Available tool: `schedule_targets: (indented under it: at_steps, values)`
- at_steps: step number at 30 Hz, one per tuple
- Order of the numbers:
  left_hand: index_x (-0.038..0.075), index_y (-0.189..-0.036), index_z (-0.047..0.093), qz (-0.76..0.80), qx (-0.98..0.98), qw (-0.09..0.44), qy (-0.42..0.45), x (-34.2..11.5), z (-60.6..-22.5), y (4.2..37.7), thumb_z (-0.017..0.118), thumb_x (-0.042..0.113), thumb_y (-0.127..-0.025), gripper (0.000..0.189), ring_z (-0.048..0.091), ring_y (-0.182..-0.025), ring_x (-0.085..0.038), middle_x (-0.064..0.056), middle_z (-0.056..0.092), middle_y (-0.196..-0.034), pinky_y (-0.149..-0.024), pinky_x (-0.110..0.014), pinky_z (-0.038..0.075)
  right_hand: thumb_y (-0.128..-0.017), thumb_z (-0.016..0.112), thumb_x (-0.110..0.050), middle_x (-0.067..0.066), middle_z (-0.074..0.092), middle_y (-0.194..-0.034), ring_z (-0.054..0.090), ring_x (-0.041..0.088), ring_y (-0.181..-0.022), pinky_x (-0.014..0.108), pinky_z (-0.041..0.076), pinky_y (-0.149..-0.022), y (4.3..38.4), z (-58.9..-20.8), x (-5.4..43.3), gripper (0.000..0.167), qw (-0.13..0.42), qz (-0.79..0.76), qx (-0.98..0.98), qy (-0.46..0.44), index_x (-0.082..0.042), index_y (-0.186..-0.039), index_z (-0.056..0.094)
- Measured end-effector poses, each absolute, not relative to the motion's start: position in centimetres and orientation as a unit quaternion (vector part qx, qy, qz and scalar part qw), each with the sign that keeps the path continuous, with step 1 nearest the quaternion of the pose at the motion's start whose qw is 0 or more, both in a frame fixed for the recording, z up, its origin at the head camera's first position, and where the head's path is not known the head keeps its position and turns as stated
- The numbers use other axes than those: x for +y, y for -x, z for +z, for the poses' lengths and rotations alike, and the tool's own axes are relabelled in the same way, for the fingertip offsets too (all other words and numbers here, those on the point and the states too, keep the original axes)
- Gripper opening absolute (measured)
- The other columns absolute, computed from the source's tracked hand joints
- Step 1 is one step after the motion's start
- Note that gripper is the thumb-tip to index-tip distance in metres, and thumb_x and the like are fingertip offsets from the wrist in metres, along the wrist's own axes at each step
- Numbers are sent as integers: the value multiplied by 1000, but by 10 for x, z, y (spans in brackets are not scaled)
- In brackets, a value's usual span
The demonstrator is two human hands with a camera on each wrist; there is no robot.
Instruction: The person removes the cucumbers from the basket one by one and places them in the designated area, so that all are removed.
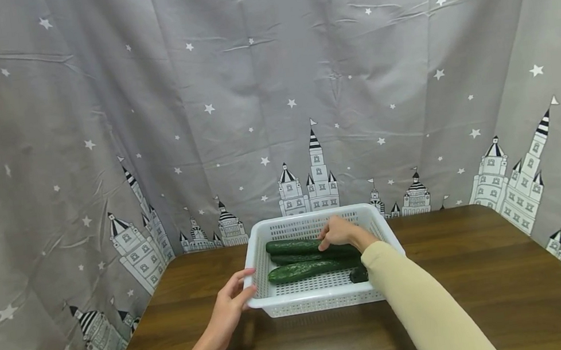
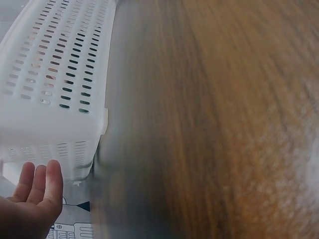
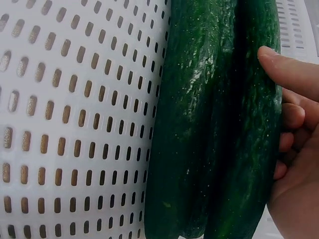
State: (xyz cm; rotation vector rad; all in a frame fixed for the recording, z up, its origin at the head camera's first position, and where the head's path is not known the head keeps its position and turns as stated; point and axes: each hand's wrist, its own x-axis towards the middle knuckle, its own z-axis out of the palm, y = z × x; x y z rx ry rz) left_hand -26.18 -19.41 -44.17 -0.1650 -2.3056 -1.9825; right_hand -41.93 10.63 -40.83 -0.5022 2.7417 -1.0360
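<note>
A white slotted plastic basket (image 1: pixel 315 294) holds several dark green cucumbers. My right hand (image 1: pixel 340 231) reaches into it and grips the far cucumber (image 1: pixel 291 247), thumb on top and fingers curled along its side in the right wrist view. Alongside lie a middle cucumber (image 1: pixel 290 259) and a near cucumber (image 1: pixel 302 270). Partly behind my right sleeve shows a dark green rounded thing (image 1: pixel 358 274). At the basket's left end, my left hand (image 1: pixel 230 303) touches the rim, thumb and fingers spread; its fingers look nearly straight in the left wrist view.
The basket stands on a brown wooden table (image 1: pixel 478 268), toward its back edge. Right behind the table hangs a grey curtain (image 1: pixel 270 84) with printed stars and castles, which also runs along both sides.
</note>
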Motion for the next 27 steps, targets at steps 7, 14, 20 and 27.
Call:
schedule_targets:
  at_steps: [7, 14, 20, 27]
  values:
    - [6, -135, 57, -646, -760, 48, 52, -193, -442, 261, 62, 8, -97, 39, 61, -100, -26, -23, 62, -125, -73, -32, 52, -77, 84, -12, 12, 73, -119, 61, 30, -120, 46, 50, -101, 422, -412, 109, 28, 70, -359, 913, 178, -4, -104, 78]
    - [6, -135, 57, -648, -758, 49, 52, -194, -439, 260, 61, 7, -97, 39, 61, -102, -29, -23, 61, -126, -74, -32, 53, -76, 87, -15, 12, 73, -119, 61, 30, -121, 46, 49, -103, 420, -411, 110, 30, 76, -376, 908, 171, -5, -104, 78]
    - [5, -135, 56, -647, -759, 52, 55, -195, -440, 261, 61, 6, -97, 38, 61, -102, -29, -24, 60, -126, -73, -32, 54, -76, 87, -16, 10, 73, -121, 59, 33, -126, 47, 47, -106, 419, -412, 109, 33, 74, -361, 914, 171, -6, -106, 78]
    - [5, -134, 57, -649, -757, 49, 54, -193, -440, 262, 61, 5, -96, 38, 61, -102, -30, -24, 61, -126, -74, -32, 54, -75, 89, -18, 9, 73, -120, 60, 32, -124, 45, 49, -103, 419, -410, 109, 32, 74, -338, 924, 165, -8, -104, 80]
